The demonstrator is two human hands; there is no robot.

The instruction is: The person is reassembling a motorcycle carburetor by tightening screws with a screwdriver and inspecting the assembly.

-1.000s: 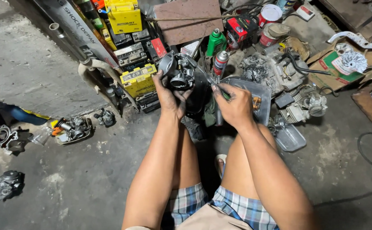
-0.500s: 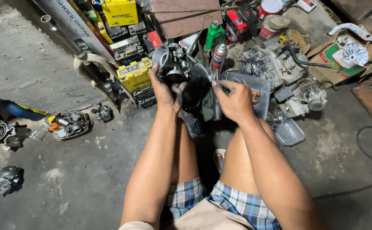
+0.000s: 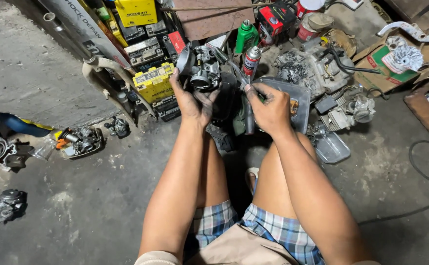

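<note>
The left hand [image 3: 192, 100] is clenched around a grey metal carburettor [image 3: 203, 71], gripping it from below with grimy fingers wrapped up its sides, and holds it raised in front of the knees, above the concrete floor [image 3: 101, 196]; the carburettor's round mouth faces back toward the camera, and a short brass-coloured fitting sticks out of its upper right side, so that its long axis appears to run from lower left to upper right, though the exact tilt is hard to read; the left forearm reaches straight out from the lap, wrist bent back a little; the right hand [image 3: 271, 110] is closed on a slim tool with a dark handle [image 3: 250, 118], the handle hanging down below the fist and the thin end pointing up and left toward the carburettor, its tip too small to tell whether it touches; the right forearm runs out over the right knee, parallel to the left; just beyond the right hand lies a clear plastic tray [image 3: 298, 98]; to the left of the carburettor stands a yellow battery [image 3: 153, 81]; behind it stand a green bottle [image 3: 246, 37] and, nearer, a slim spray can [image 3: 251, 60].
</note>
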